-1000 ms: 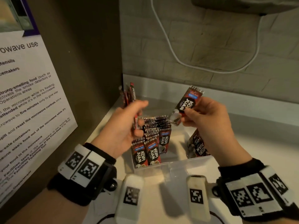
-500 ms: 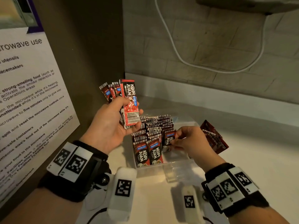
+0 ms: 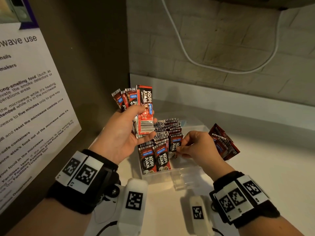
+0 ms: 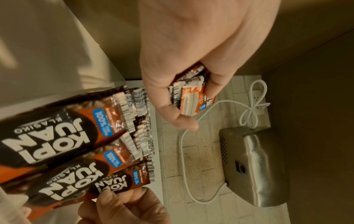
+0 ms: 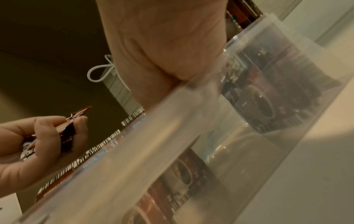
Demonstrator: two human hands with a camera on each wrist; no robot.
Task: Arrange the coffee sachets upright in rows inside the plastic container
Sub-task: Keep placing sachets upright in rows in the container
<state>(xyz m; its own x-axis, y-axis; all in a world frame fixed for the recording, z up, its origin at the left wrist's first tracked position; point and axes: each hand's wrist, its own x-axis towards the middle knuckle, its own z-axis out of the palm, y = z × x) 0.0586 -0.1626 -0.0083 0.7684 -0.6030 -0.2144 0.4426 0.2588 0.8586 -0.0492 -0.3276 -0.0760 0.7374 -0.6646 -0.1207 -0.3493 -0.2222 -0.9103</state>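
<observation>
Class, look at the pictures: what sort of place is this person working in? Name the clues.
Probably a shared office pantry: a microwave-use notice naming a facilities team, coffee sachets stocked in a container on the counter, and a metal appliance on the wall.

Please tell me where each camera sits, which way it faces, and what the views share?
Head: on the head, looking forward and down at the container, both hands, left hand, right hand, and wristbands.
Left wrist: along the left palm, at its fanned sachets, the rows and a wall dryer.
Right wrist: low outside the container wall, right palm above.
Shared: all show the rows; both wrist views catch the other hand.
</observation>
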